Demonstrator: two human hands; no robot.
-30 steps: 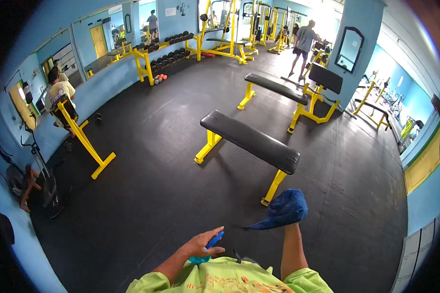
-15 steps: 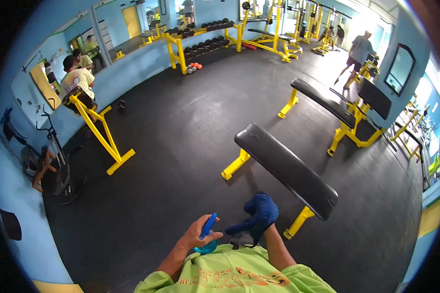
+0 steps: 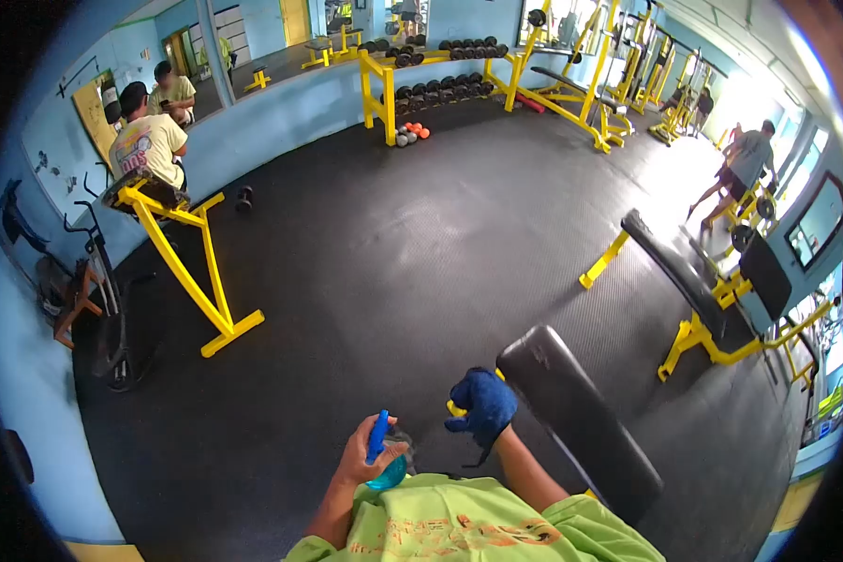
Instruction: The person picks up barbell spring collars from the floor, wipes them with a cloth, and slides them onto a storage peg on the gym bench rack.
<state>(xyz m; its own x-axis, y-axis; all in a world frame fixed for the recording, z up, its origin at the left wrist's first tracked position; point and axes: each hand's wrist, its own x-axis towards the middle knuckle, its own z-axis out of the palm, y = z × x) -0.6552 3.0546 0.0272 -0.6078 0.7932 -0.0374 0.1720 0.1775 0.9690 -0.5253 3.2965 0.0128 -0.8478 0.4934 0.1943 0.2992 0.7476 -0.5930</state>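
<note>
My left hand (image 3: 365,454) is closed around a spray bottle (image 3: 387,473) with a blue trigger head and blue-green liquid, held low in front of my green shirt. A blue fabric glove (image 3: 487,405) covers my right hand (image 3: 482,412), and a dark strap dangles at its wrist. The gloved thumb and fingers are bent but apart, with nothing visible between them. Just right of that hand lies the black padded top of a flat bench (image 3: 581,421); the hand is nearest to it, and I cannot tell whether they touch.
Another padded bench (image 3: 688,281) stands to the right. A seated person (image 3: 148,145) is by a yellow-framed bench (image 3: 192,262) on the left. A dumbbell rack (image 3: 440,84) lines the back wall. Another person (image 3: 745,164) bends by equipment. A dumbbell (image 3: 244,199) lies on the black floor.
The view has turned left and the near bench now sits closer to me. My gloved hand has lifted away from the spray bottle, and its fingers have curled. The far person now bends over.
</note>
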